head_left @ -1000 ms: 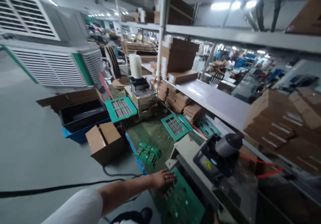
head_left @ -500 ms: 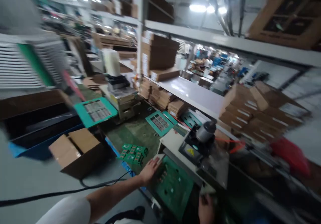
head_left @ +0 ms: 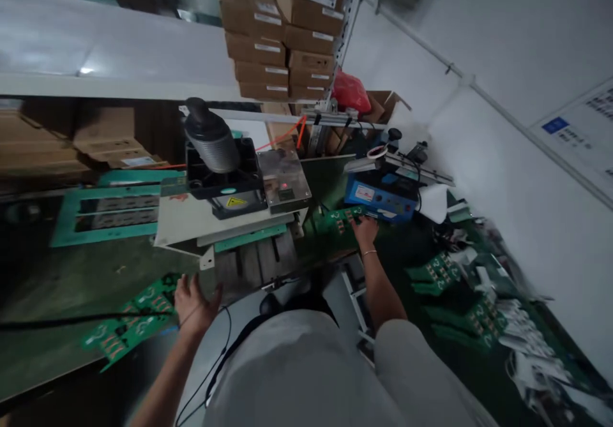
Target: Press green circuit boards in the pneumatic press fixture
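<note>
My left hand [head_left: 195, 304] has its fingers spread at the right end of a group of green circuit boards [head_left: 136, 320] on the left bench. Whether its fingertips press on them I cannot tell. My right hand [head_left: 366, 230] reaches forward with its fingers closed at the right edge of another green circuit board [head_left: 341, 221], in front of a blue machine [head_left: 380, 196]. Between my hands stands a bench press [head_left: 223, 200] with a dark cylinder on top. A teal plate [head_left: 249, 238] shows under its pale housing, above a grey slotted bed [head_left: 256, 262].
Teal frames [head_left: 67, 219] lie left of the press. More circuit boards [head_left: 438, 274] and white parts [head_left: 536, 350] cover the right bench. Stacked cartons [head_left: 261, 50] stand on the shelf behind. A black cable [head_left: 71, 320] crosses the left side.
My view has swung right. Both hands have left the sides of the large green board in front of the press; my left is at the small boards, my right at a board by the blue machine.
</note>
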A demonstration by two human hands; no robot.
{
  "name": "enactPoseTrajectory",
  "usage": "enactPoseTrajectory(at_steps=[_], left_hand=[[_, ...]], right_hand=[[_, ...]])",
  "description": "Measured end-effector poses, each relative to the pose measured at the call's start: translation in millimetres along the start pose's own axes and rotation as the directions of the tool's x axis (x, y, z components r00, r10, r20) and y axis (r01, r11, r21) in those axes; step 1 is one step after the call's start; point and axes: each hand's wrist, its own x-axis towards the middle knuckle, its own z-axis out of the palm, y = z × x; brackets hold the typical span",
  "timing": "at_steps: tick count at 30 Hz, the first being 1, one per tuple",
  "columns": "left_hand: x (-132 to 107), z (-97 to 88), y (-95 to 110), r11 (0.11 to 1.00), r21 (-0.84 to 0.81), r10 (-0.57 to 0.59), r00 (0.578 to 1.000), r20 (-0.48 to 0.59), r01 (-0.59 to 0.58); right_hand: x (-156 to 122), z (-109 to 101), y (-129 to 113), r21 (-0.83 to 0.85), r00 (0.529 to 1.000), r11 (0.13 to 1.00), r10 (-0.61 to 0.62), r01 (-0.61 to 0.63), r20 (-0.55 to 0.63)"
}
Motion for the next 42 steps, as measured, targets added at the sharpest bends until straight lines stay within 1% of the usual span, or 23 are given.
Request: enactPoseTrajectory(at_steps=[3,5,8,11,14,20,24,28,31,35,39,42], left_hand=[[-2.2,-7.9,3.0,1.0,0.015,-0.015,0.999,-0.041,0.016],[-2.0,-10.8,3.6,1.0,0.024,-0.019,0.999,-0.047,0.021],[-3.4,-13.3,4.1,0.999,0.034,-0.018,0.999,-0.03,0.019],[-7.6,-13.7,5.3,1.0,0.026,-0.007,1.0,-0.028,0.008],[-10.4,-12.5,6.6,1.0,0.027,0.007,1.0,-0.017,-0.006],[-3.2,-9.6,10.2,0.997,0.045,0.066,0.997,0.039,-0.068],[6.8,-3.3,15.7,0.993,0.048,0.109,0.991,0.075,-0.112],[18.5,8.2,22.5,0.981,0.055,0.18,0.977,0.115,-0.187],[28.7,16.7,28.8,0.969,0.056,0.231,0.961,0.155,-0.242],[42.8,24.4,40.4,0.954,0.08,0.266,0.942,0.205,-0.287],[52.8,27.6,54.0,0.943,0.114,0.273,0.922,0.274,-0.313],[56.5,28.1,63.4,0.934,0.131,0.27,0.897,0.35,-0.332]], right_hand=[[7.1,8.3,-7.2,-0.059,0.996,0.998,-0.009,0.014,0.09],[11.6,13.3,-12.1,-0.103,0.991,0.995,0.0,0.014,0.131],[16.8,17.5,-15.1,-0.144,0.988,0.99,0.033,-0.012,0.148],[19.3,18.5,-14.4,-0.148,0.989,0.989,0.048,-0.026,0.141],[19.2,17.1,-12.6,-0.141,0.991,0.99,0.025,-0.006,0.134],[10.1,8.2,-4.5,-0.069,1.0,0.997,-0.025,0.024,-0.016],[-9.6,1.3,-1.6,-0.003,0.992,0.997,-0.077,0.077,-0.097],[-42.8,-2.5,-7.2,0.046,0.982,0.986,-0.154,0.16,-0.106],[-68.6,-3.1,-15.1,0.073,0.973,0.973,-0.214,0.22,-0.085],[-95.1,-2.6,-25.8,0.095,0.966,0.961,-0.255,0.259,-0.052],[-111.9,-2.7,-34.1,0.098,0.959,0.954,-0.283,0.282,-0.004],[-119.6,-3.9,-39.5,0.087,0.95,0.949,-0.307,0.302,0.054]])
